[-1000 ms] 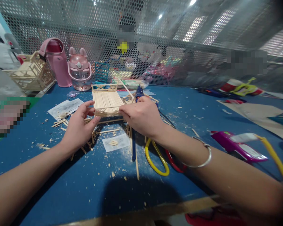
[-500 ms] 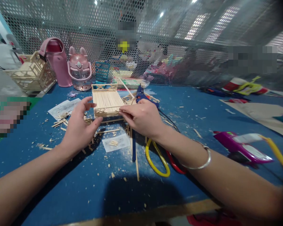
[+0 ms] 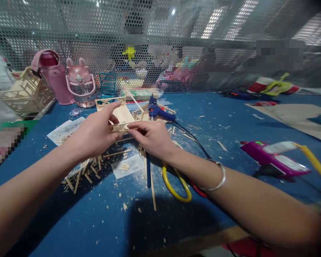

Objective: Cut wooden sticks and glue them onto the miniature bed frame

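Note:
A small model made of thin wooden sticks [image 3: 123, 116], with a slatted floor and low railings, stands on the blue table. My left hand [image 3: 92, 135] grips the left end of its front railing, thumb in front and fingers behind, the index finger stretched over the floor. At the railing's right part, my right hand [image 3: 153, 139] pinches with thumb and index finger. The fingers cover much of that railing. Just behind my right hand lies a blue glue gun [image 3: 160, 112]. Under my right wrist are yellow-handled scissors or pliers [image 3: 176, 185], partly hidden.
Cut sticks and crumbs are strewn over the blue table [image 3: 96, 217]. White paper [image 3: 128, 167] lies in front of the model. A purple tool [image 3: 273, 160] is at right. A pink bottle [image 3: 56, 78], a rabbit-eared bottle [image 3: 81, 84] and another stick model [image 3: 26, 91] stand at back left.
My left hand has moved right and closed on the model's front railing; before, it was spread beside it. My right hand still pinches the railing. The view has shifted slightly.

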Available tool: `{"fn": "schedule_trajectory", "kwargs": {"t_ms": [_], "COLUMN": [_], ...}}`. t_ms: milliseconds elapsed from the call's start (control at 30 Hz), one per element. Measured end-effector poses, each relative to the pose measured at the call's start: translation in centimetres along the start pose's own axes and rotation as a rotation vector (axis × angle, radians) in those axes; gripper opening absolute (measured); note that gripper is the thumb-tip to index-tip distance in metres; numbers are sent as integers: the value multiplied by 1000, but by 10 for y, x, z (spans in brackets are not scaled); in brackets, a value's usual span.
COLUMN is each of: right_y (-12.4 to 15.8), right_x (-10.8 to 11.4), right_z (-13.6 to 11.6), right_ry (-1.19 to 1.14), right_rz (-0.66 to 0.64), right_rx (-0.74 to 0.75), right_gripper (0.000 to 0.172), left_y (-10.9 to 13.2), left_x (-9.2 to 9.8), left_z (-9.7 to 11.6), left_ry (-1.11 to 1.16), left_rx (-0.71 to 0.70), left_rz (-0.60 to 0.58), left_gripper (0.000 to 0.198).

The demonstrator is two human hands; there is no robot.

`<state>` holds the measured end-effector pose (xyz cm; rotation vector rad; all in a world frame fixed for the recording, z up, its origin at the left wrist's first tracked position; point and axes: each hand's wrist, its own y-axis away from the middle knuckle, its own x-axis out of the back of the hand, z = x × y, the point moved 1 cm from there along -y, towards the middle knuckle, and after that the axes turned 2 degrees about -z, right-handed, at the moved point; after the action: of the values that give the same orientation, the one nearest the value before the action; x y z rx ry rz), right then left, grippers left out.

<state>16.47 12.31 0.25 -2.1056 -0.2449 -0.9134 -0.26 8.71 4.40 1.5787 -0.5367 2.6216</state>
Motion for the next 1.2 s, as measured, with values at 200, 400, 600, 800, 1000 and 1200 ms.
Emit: {"fn": "schedule_trajectory", "kwargs": {"t_ms": [200,400,600,800,1000,1200], "right_y": [-1,-2,0,1,1,1], "right_x": [-3,-6,-6,-7,-7,-5], "right_z": [0,1,0,-4,-6,-7], "right_ry": [-193,-326,-297,-306,-271,-235], "right_rz": [-6,-6,-8,10,9,-8], "right_rx": [-169,-260,-244,-239,-249,-233], "right_gripper": [19,19,18,19,19,19], "left_y": [1,1,0,-1,0,0], "left_x": [-6,-8,-9,-8,-8,-8], "left_z": [-6,-9,-10,-10,-10,-11], "left_ry": [43,55,84,72,84,96], "left_rx": [17,-3,22,10,-4,-3], "left_rz": [19,23,21,17,20,16], "left_gripper": [72,69,65,63,62,61]}}
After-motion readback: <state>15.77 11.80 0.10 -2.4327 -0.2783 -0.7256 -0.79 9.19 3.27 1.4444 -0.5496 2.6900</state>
